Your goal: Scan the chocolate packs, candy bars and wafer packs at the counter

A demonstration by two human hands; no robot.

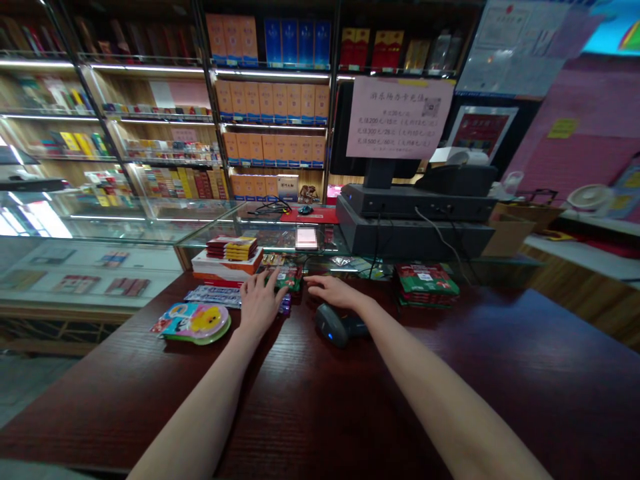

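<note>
My left hand (261,300) lies with its fingers spread over long purple-and-white packets (213,295) and the near edge of a green and red packet (291,277). Nothing shows in its grasp. Just right of that packet is my right hand (333,291), fingers stretched out to the left and holding nothing visible. Below it on the dark wooden counter (295,407) rests a black barcode scanner (333,327) with a blue light. Left of my left hand are colourful cartoon-printed packages (195,320). Behind them, red and yellow packets (233,248) sit on white and orange boxes (225,267).
A stack of green and red packets (427,283) lies at right. Beyond stands a cash register (415,220) with a monitor carrying a pink notice (400,119). A glass display case (205,227) borders the counter; shelves of boxes (273,100) line the wall.
</note>
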